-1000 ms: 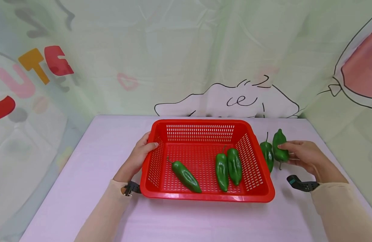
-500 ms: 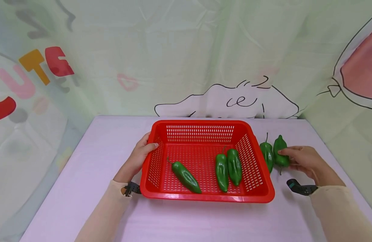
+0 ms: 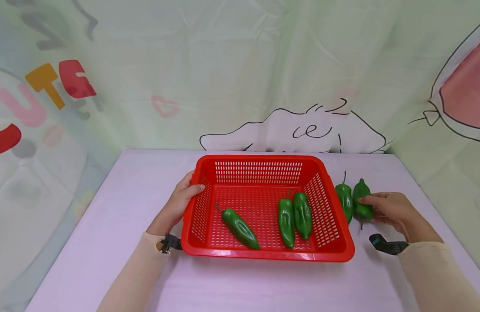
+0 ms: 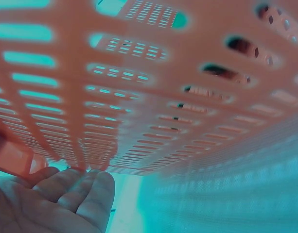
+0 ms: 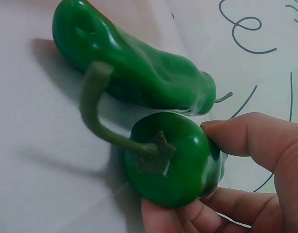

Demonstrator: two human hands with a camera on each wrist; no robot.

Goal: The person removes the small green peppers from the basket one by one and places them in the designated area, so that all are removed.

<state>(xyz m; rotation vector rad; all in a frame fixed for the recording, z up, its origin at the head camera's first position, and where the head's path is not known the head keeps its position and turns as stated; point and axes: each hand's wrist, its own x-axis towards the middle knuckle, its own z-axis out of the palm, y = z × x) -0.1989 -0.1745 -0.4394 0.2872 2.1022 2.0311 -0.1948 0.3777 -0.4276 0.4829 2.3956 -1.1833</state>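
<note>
It was judged that the held green pepper [image 3: 362, 195] could be lost from the grasp, its skin being smooth and rounded, or that the neighbouring pepper [image 3: 344, 200], just left of it, could be nudged against the red basket [image 3: 267, 255]. The held green pepper was clamped between thumb and fingers of the right hand [image 3: 394, 209], right of the basket, on or barely above the table [image 3: 240, 286]. The basket's left rim was gripped by the left hand [image 3: 177, 200]. Glossy, deep green skin was shown, with a curved stem [image 5: 90, 107] at the near end.

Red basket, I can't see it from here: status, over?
Left hand gripping red basket by left rim. Right hand pinching green pepper outside it. Three peppers inside. Second loose pepper between held one and basket.
</note>
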